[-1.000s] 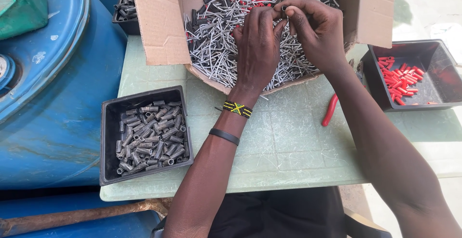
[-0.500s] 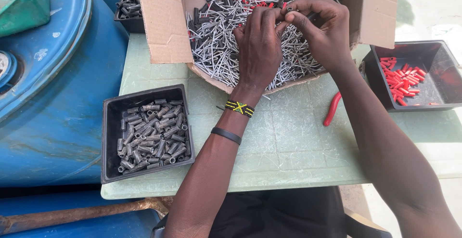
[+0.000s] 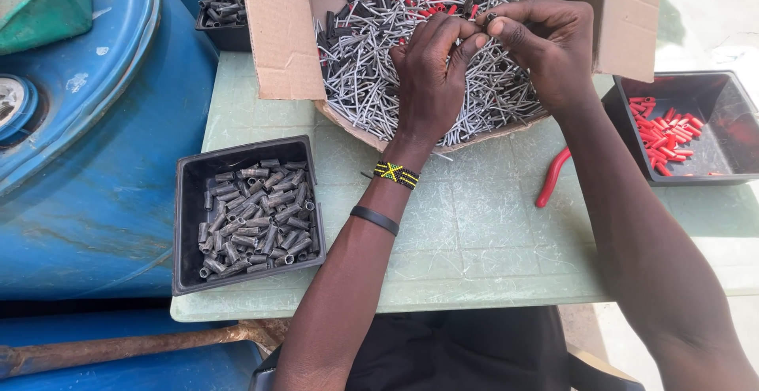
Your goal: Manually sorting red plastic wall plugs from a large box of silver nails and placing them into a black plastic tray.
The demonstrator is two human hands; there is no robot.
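blue drum [image 3: 87, 146]: far left, beside the surface, a green object on its top edge.
grey-sleeve tray [image 3: 249, 213]: black tray on the left of the surface [image 3: 474, 241], filled with short grey metal sleeves; well apart from both hands.
cardboard box [image 3: 281, 35]: open at the back of the surface, heaped with thin grey wire pieces [image 3: 364, 83], some with black or red ends.
left hand [image 3: 431, 83]: over the heap in the box, fingers [image 3: 466, 47] pinched on a small wire piece [image 3: 488, 21] at the fingertips; two bands on the wrist.
right hand [image 3: 545, 43]: meets the left above the heap, fingers curled and clenched on the same small wire piece.
red-handled tool [image 3: 551, 176]: lies on the surface just right of the box, untouched.
red-cap tray [image 3: 696, 134]: black tray at the right, a scatter of red caps inside.
step in hand: judged as working one piece between both hands, likely pulling a part off its end.
next move calls for: a firm pinch on each side and a straight pull apart, over the box so nothing drops.
change from earlier: the hands sit at the same spot over the heap, fingertips drawn a little closer together; trays and tool unmoved.
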